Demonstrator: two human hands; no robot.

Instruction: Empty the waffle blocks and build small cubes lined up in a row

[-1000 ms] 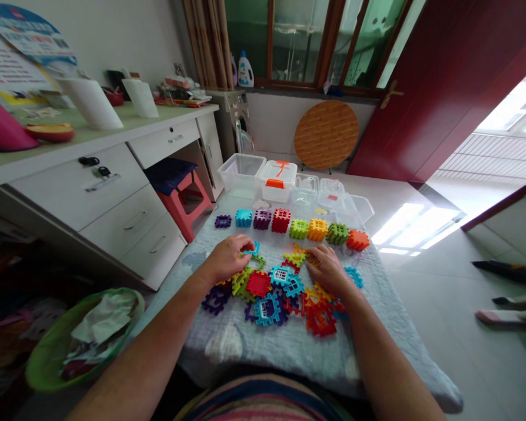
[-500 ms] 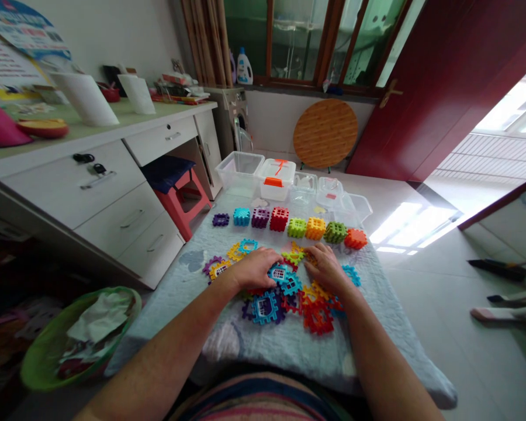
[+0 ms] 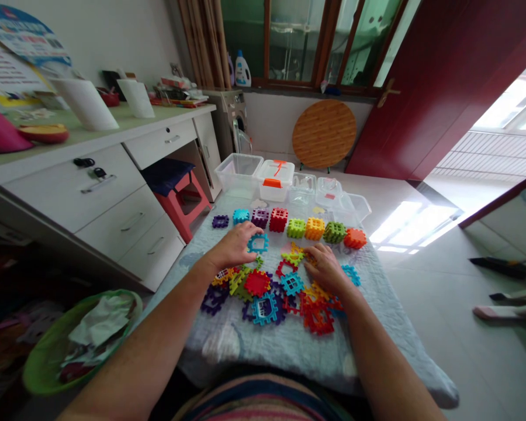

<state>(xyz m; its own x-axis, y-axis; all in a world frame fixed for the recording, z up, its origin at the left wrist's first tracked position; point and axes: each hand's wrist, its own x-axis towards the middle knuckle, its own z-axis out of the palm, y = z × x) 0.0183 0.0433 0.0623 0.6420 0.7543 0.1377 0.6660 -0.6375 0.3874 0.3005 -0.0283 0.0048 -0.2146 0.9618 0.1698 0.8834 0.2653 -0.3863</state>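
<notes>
My left hand (image 3: 235, 244) pinches a light-blue square interlocking plastic piece (image 3: 258, 242) with a window-like opening, just in front of the light-blue stack (image 3: 241, 216). My right hand (image 3: 325, 266) lies on the right side of a loose pile, fingers spread over orange-yellow pieces; what is under its palm is hidden. About the hands lie a red piece (image 3: 258, 283), a light-blue window piece (image 3: 291, 283), a light-blue frame (image 3: 264, 309) over purple ones, a lime piece (image 3: 293, 257) and red pieces (image 3: 318, 316).
Sorted colour stacks stand in a row beyond the pile, among them purple (image 3: 260, 217), red (image 3: 279, 220) and orange (image 3: 355, 238). Behind them are a clear open bin (image 3: 239, 175) and a lidded box (image 3: 276, 180). A green basket (image 3: 39, 365) stands at the left.
My left hand has moved up and left from the middle of the pile with the light-blue piece, uncovering red and green pieces. My right hand has stayed nearly still.
</notes>
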